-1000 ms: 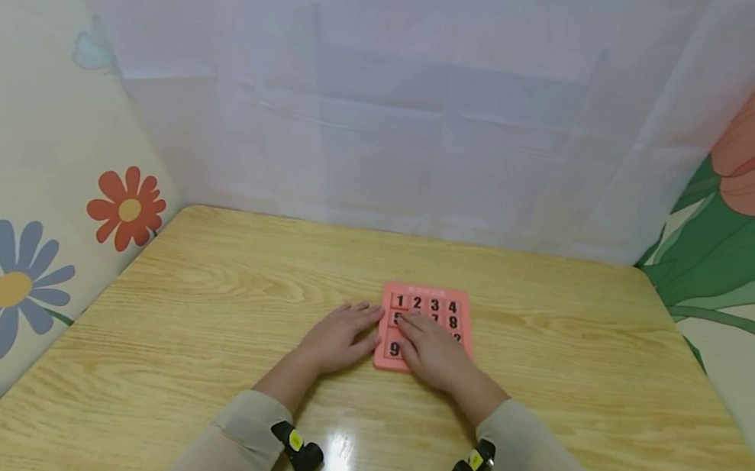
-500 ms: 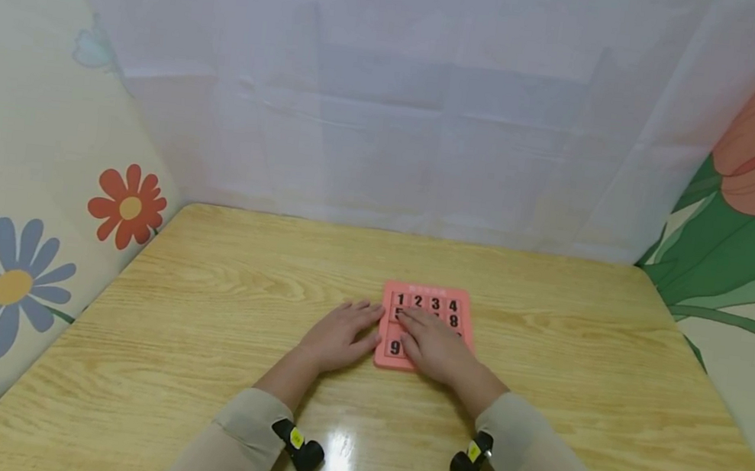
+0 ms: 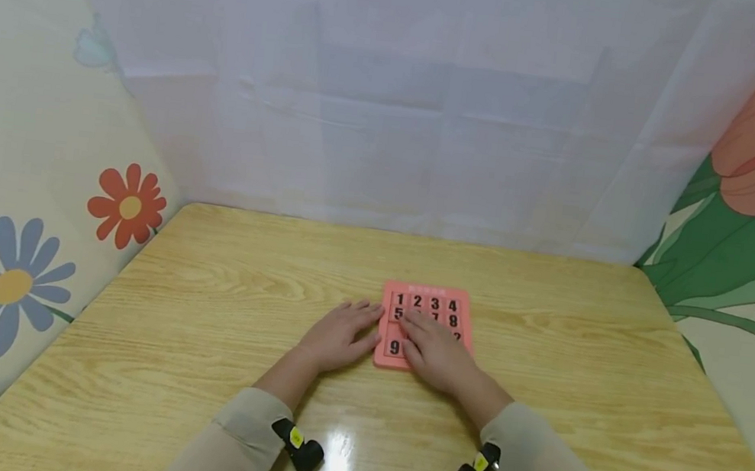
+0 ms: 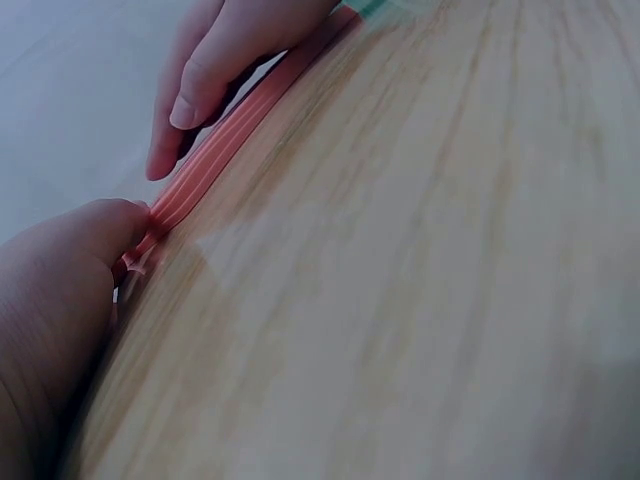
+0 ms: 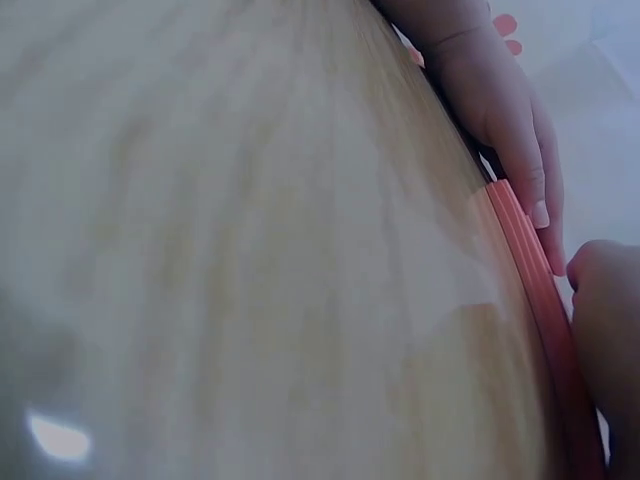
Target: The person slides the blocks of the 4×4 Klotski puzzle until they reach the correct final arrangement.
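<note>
A pink sliding number puzzle (image 3: 424, 291) lies flat on the table in the head view, with black numerals on its tiles. Its top row reads 1, 2, 3, 4; the 5 and 8 show below, while the 9 sits at the lower left. My left hand (image 3: 337, 337) rests at the puzzle's left edge, fingertips and thumb touching the frame. Across the tiles lies my right hand (image 3: 437, 355), its fingers extended and hiding the middle and lower right numbers. The left wrist view shows the puzzle's ridged pink side (image 4: 235, 125) between both hands.
The wood-grain table (image 3: 244, 252) extends around the puzzle on every side. A white cloth (image 3: 390, 114) hangs behind it, and flower-printed panels stand at left and right. Black wrist cameras (image 3: 304, 454) are strapped over the beige sleeves (image 3: 239, 436).
My right hand shifts slightly over the tiles, covering the 7 half a second ago and showing it partly now. The left hand and the puzzle frame stay in place.
</note>
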